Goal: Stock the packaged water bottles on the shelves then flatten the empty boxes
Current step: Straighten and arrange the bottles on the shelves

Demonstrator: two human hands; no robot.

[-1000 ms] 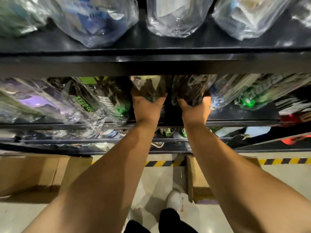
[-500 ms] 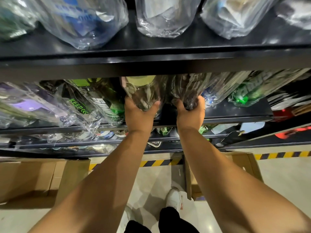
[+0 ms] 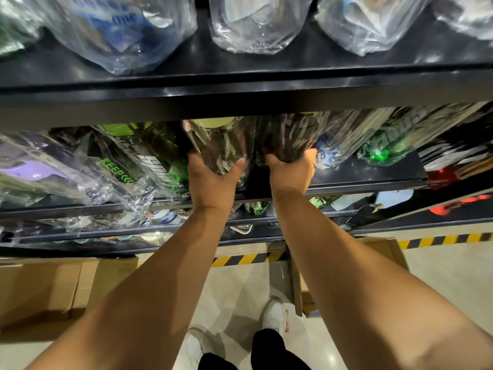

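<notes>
Two plastic-wrapped water bottles stand side by side on the middle black shelf (image 3: 368, 180). My left hand (image 3: 213, 180) grips the base of the left wrapped bottle (image 3: 221, 140), thumb on its right side. My right hand (image 3: 290, 172) grips the base of the right wrapped bottle (image 3: 288, 134). Both bottles lean back under the upper shelf edge (image 3: 240, 100), so their tops are hidden. An open cardboard box (image 3: 384, 249) sits on the floor behind my right forearm. Another cardboard box (image 3: 53, 287) lies at the lower left.
More wrapped bottles fill the middle shelf on both sides, among them a green-labelled one (image 3: 149, 161) to the left and a green one (image 3: 384, 148) to the right. Clear wrapped bottles (image 3: 256, 25) line the upper shelf. Yellow-black tape (image 3: 245, 259) marks the floor by my white shoes (image 3: 274, 315).
Both hands have slid the two wrapped bottles slightly leftward along the shelf edge; the grip on each stays the same. The view shifted a little.
</notes>
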